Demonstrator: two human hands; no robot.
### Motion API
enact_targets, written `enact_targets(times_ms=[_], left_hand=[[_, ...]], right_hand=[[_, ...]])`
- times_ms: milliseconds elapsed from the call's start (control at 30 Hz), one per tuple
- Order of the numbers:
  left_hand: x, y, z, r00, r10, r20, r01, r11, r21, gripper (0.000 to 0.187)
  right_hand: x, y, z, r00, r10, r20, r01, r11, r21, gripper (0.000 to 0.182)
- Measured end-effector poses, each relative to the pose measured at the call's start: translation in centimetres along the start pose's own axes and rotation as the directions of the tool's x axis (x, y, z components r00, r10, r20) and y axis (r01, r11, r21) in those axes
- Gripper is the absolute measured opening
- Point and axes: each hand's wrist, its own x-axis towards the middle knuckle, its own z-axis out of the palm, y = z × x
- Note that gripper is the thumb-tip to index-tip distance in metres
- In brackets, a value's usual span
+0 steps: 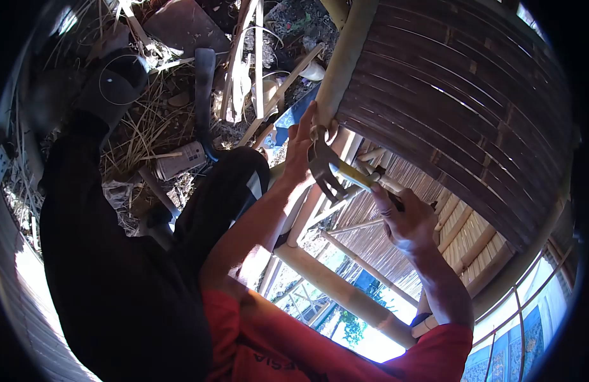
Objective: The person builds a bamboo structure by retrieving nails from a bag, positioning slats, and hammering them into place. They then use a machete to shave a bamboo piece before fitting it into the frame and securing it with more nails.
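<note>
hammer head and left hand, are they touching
Touching. The head view shows the left hand pressed against the bamboo pole, fingers right against the hammer head.

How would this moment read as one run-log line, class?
left hand: steadies bamboo pole | right hand: holds hammer | hammer head: near left fingers | beside: woven panel

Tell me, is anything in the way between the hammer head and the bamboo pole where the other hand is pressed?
Nothing visible. The hammer, gripped by the right hand, has its head right beside the left hand, which presses on the bamboo pole. Only the left hand's fingers lie close to the head.
</note>
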Motion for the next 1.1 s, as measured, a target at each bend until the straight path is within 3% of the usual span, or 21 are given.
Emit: enact_targets(times_ms=[33, 67, 100, 167, 233, 267, 300, 367, 433, 500, 567, 600, 667, 733, 833, 867, 900, 967, 1000, 1033, 1100], left_hand=[[0.0, -1.4, -0.9, 0.984, 0.106, 0.143, -0.156, 0.904, 0.399, 0.080], [-0.7, 1.8, 1.1, 0.960, 0.254, 0.120, -0.281, 0.894, 0.348, 0.074], [-0.7, 3.7, -0.1, 0.778, 0.455, 0.433, -0.569, 0.219, 0.793, 0.069], [-0.9, 3.9, -0.1, 0.821, 0.416, 0.392, -0.533, 0.308, 0.788, 0.057], [-0.1, 0.8, -0.8, 0.963, 0.176, 0.202, -0.268, 0.608, 0.747, 0.047], [-0.7, 0.7, -0.2, 0.986, 0.152, 0.072, -0.167, 0.936, 0.309, 0.043], [-0.7, 4.4, 0.8, 0.981, 0.116, 0.153, -0.168, 0.907, 0.386, 0.052], [-1.2, 4.8, 0.6, 0.842, 0.416, 0.344, -0.512, 0.414, 0.753, 0.055], [-1.3, 5.5, 0.6, 0.879, 0.335, 0.339, -0.462, 0.425, 0.779, 0.054], [-0.5, 3.9, 0.6, 0.929, 0.245, 0.277, -0.366, 0.517, 0.774, 0.043], [-1.5, 3.8, 1.2, 0.989, 0.085, 0.124, -0.089, 0.996, 0.026, 0.050], [-0.8, 3.5, -0.2, 0.873, 0.322, 0.366, -0.486, 0.501, 0.716, 0.047], [-1.0, 1.6, -0.3, 0.902, 0.294, 0.315, -0.430, 0.570, 0.700, 0.044], [-0.1, 1.9, -0.2, 0.932, 0.271, 0.239, -0.360, 0.636, 0.682, 0.042], [-1.0, 2.8, 0.3, 0.906, 0.302, 0.296, -0.421, 0.717, 0.556, 0.076], [-0.8, 3.8, 0.1, 0.803, 0.434, 0.409, -0.562, 0.321, 0.762, 0.067], [-1.2, 3.9, 0.2, 0.798, 0.432, 0.420, -0.570, 0.315, 0.759, 0.067], [-1.0, 4.1, 0.9, 0.984, 0.160, 0.073, -0.172, 0.780, 0.601, 0.057], [-1.0, 5.1, 0.8, 0.841, 0.398, 0.367, -0.495, 0.290, 0.819, 0.055], [-1.0, 5.5, 2.3, 0.998, -0.055, -0.040, 0.067, 0.908, 0.414, 0.049], [-1.1, 4.7, 0.6, 0.809, 0.484, 0.333, -0.550, 0.423, 0.720, 0.049]], right_hand=[[0.3, -0.1, 0.0, 0.993, -0.070, -0.094, 0.074, 0.997, 0.037, 0.068], [0.0, 0.1, 0.7, 0.999, 0.038, 0.039, -0.036, 0.999, -0.034, 0.068], [0.0, 0.5, 1.4, 0.977, 0.151, 0.153, -0.133, 0.984, -0.118, 0.069], [0.4, 0.7, 1.1, 0.956, 0.200, 0.214, -0.165, 0.971, -0.171, 0.067], [0.5, 0.3, 0.1, 1.000, 0.003, 0.007, -0.003, 1.000, 0.014, 0.068], [0.4, 0.2, 0.1, 0.992, -0.081, -0.093, 0.086, 0.995, 0.048, 0.070], [0.2, 0.4, 0.4, 0.994, -0.072, -0.081, 0.077, 0.996, 0.053, 0.070], [0.2, 1.3, 1.2, 0.941, 0.227, 0.251, -0.206, 0.973, -0.105, 0.072], [0.8, 1.1, 0.6, 0.945, 0.218, 0.245, -0.192, 0.973, -0.128, 0.072], [0.5, -0.7, 0.2, 0.998, 0.042, -0.050, -0.037, 0.996, 0.083, 0.067], [0.3, -0.7, 0.9, 0.998, 0.027, -0.052, -0.023, 0.997, 0.072, 0.068], [0.3, -0.4, 1.3, 0.987, 0.136, 0.081, -0.134, 0.990, -0.037, 0.067], [0.5, -0.7, 1.1, 0.951, 0.242, 0.191, -0.215, 0.965, -0.151, 0.067], [0.3, -1.0, 0.5, 0.990, 0.129, 0.057, -0.131, 0.991, 0.023, 0.067], [-0.3, 0.2, 1.2, 0.992, 0.108, 0.061, -0.108, 0.994, -0.004, 0.066], [0.1, 0.7, 1.3, 0.924, 0.265, 0.274, -0.231, 0.961, -0.149, 0.066], [-0.1, 0.0, 0.7, 0.924, 0.274, 0.268, -0.242, 0.959, -0.148, 0.066], [0.6, -0.3, 0.1, 0.990, 0.128, 0.063, -0.130, 0.991, 0.028, 0.068], [0.5, -0.4, 0.3, 0.997, 0.050, -0.054, -0.045, 0.995, 0.083, 0.070], [0.3, -0.1, 0.7, 0.998, 0.057, -0.037, -0.054, 0.995, 0.089, 0.070], [0.6, 1.0, 1.6, 0.929, 0.284, 0.236, -0.256, 0.956, -0.140, 0.070]])
